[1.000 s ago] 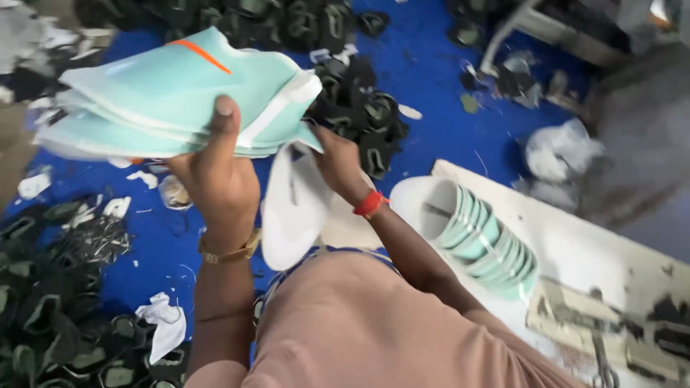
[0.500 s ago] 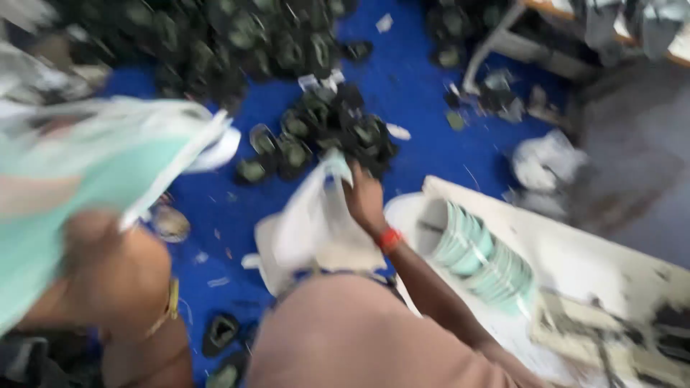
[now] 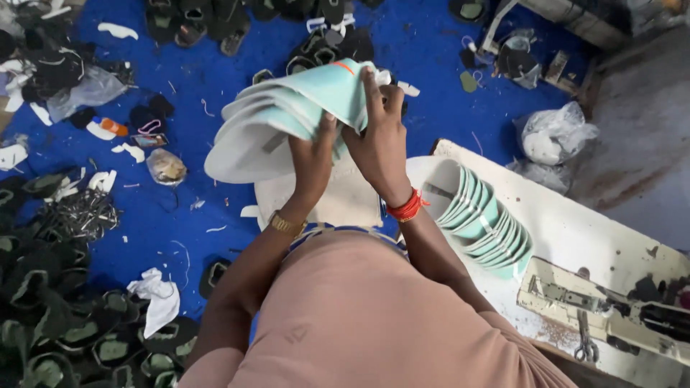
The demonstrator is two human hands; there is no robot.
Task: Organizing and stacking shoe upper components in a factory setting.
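The left hand (image 3: 310,159) grips the near edge of a stack of mint-green pieces (image 3: 287,118), fingers curled shut over it, a gold bangle (image 3: 286,224) on the wrist. The right hand (image 3: 381,140) is closed on the same stack from the other side, its fingers reaching up over the top piece beside a short orange stripe (the thumb is hidden behind the stack), with a red band (image 3: 407,208) at the wrist. The stack is held in the air in front of the person's chest, fanned and bowed, above a pale flat sheet (image 3: 352,201) that lies below the hands.

To the right, a second row of mint-green pieces (image 3: 481,219) leans on edge on a white table (image 3: 589,230), near a sewing machine (image 3: 604,305) at the table's lower corner. Under everything lies a blue floor cover (image 3: 215,65), strewn with white scraps. Piles of dark shoe parts (image 3: 65,330) fill its lower left and top edge, and a white plastic bag (image 3: 553,136) sits beyond the table.
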